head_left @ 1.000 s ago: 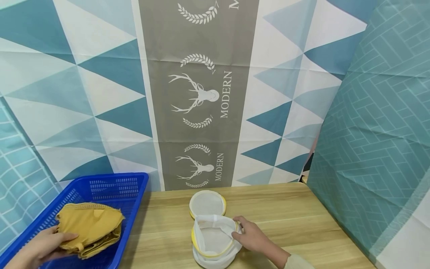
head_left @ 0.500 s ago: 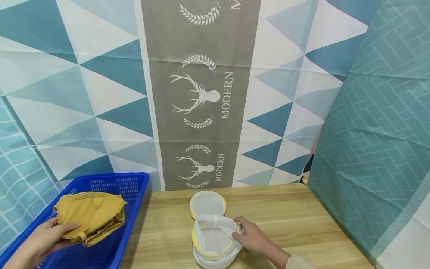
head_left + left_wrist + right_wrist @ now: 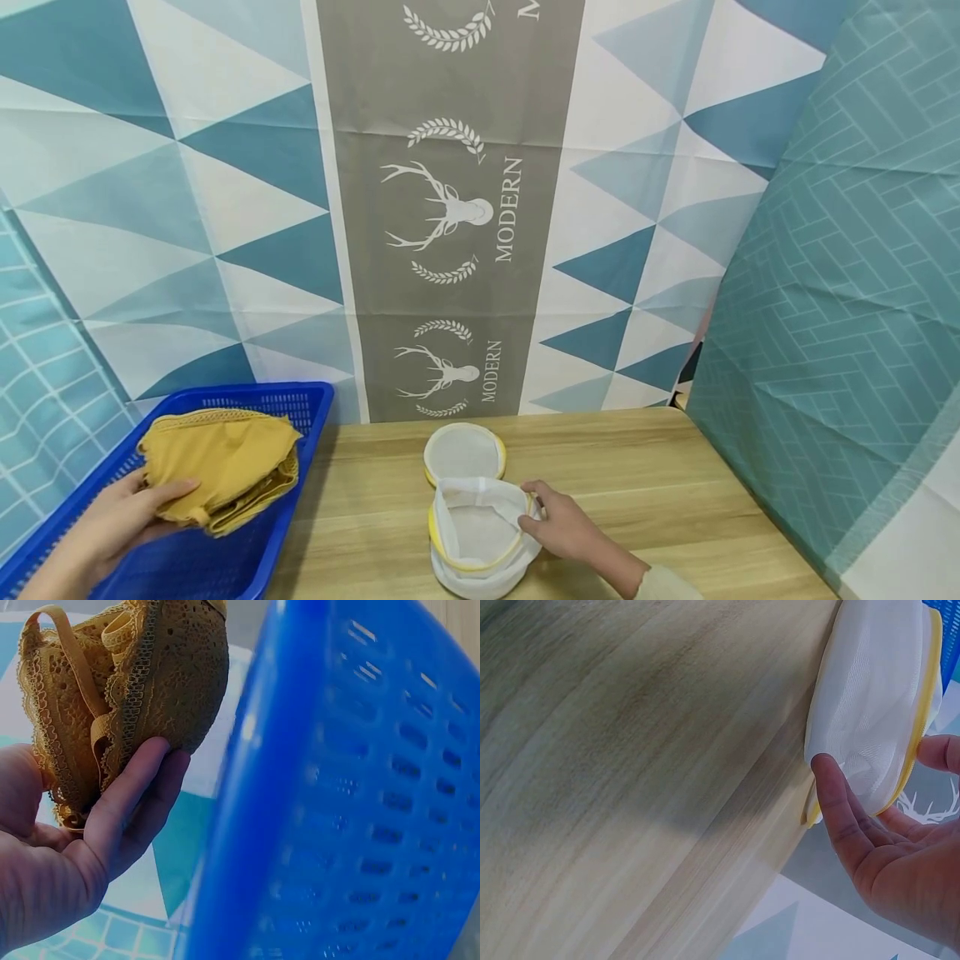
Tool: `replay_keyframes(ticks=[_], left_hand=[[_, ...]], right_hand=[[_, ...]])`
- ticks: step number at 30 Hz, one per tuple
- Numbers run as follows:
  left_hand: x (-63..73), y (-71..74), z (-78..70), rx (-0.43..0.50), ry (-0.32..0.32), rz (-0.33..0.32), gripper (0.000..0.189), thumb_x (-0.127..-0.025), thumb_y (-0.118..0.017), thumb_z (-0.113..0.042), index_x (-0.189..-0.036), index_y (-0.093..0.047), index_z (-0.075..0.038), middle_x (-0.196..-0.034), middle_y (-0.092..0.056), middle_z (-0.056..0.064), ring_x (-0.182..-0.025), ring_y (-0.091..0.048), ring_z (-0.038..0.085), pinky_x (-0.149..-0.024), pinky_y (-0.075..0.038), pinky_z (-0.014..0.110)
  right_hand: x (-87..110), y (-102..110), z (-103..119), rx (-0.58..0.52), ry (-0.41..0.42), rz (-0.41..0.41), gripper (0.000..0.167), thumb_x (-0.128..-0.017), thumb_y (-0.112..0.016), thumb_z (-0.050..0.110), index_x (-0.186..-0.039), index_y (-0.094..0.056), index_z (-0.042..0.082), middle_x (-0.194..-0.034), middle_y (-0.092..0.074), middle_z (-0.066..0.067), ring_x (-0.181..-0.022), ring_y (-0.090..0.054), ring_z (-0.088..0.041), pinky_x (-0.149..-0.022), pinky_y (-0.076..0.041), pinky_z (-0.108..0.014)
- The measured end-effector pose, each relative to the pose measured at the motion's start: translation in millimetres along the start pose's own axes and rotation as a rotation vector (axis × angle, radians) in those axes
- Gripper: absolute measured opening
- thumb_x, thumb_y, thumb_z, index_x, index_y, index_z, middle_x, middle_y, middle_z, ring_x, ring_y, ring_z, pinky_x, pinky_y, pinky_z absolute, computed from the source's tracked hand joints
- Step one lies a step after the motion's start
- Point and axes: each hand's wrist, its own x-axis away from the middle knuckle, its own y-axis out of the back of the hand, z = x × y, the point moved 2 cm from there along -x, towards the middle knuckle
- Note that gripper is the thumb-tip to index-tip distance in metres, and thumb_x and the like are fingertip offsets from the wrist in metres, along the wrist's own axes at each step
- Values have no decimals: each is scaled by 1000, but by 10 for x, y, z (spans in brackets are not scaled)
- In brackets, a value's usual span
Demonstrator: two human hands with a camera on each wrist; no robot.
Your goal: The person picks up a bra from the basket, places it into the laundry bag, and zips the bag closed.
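Observation:
A folded mustard-yellow bra with lace trim and thin straps is gripped between the thumb and fingers of my left hand, held up over the blue basket. The left wrist view shows its lace cups beside the basket's slotted wall. On the table, a white mesh laundry bag with yellow edging stands with its mouth facing up. Its round lid lies folded back behind it. My right hand pinches the bag's right rim, thumb on one side and fingers on the other.
The wooden table extends right of the bag. A patterned cloth hangs along the back edge, and a teal cloth hangs at the right. The basket stands at the table's left.
My left hand has raised the bra and carried it slightly right over the basket. The right hand and the laundry bag have stayed in place.

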Motion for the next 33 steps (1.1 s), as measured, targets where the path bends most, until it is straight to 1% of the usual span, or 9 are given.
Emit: replay_keyframes(ticks=[3, 8, 14, 22, 26, 33], left_hand=[[13, -67, -51, 17, -34, -1, 76, -97, -49, -29, -137, -5, 17, -101, -57, 10, -83, -65, 14, -81, -55, 38], [32, -165, -111, 31, -80, -2, 73, -97, -49, -28, -138, -7, 15, -96, -59, 4, -82, -66, 13, -79, -55, 38], [71, -269, -173, 13, -100, -3, 75, -98, -49, -29, -140, -4, 15, -97, -59, 4, -81, -66, 14, -77, -56, 37], [132, -426, -270, -22, -123, -10, 74, -98, -47, -29, -140, -5, 15, -99, -60, 5, -80, -67, 12, -75, -56, 34], [150, -488, -291, -22, -136, -9, 71, -99, -47, -27, -139, -7, 15, -100, -60, 6, -80, -66, 11, -74, -56, 33], [151, -576, -333, -41, -149, -8, 73, -98, -48, -28, -141, -7, 14, -101, -61, 9, -80, -66, 12, -73, -56, 34]], right_hand=[[3, 2, 7, 3, -1, -1, 50, -88, -59, 23, -128, -47, -2, -108, -61, -19, -82, -59, -18, -60, -48, -26], [3, 9, 9, 5, -3, 1, 50, -88, -59, 24, -128, -47, -2, -108, -61, -18, -84, -59, -19, -61, -48, -27], [4, 1, -6, 6, -15, -2, 51, -88, -60, 25, -130, -46, -1, -108, -61, -17, -83, -58, -18, -61, -47, -28], [18, 0, -1, 7, -11, -10, 50, -88, -60, 25, -129, -47, 0, -108, -61, -17, -87, -59, -20, -64, -48, -29], [25, -7, 5, 10, 2, -15, 49, -87, -60, 24, -128, -47, -1, -107, -61, -17, -84, -59, -19, -63, -47, -27], [31, -10, 15, -6, 7, -4, 48, -88, -60, 24, -128, -47, 0, -108, -61, -18, -78, -59, -15, -59, -47, -25]])
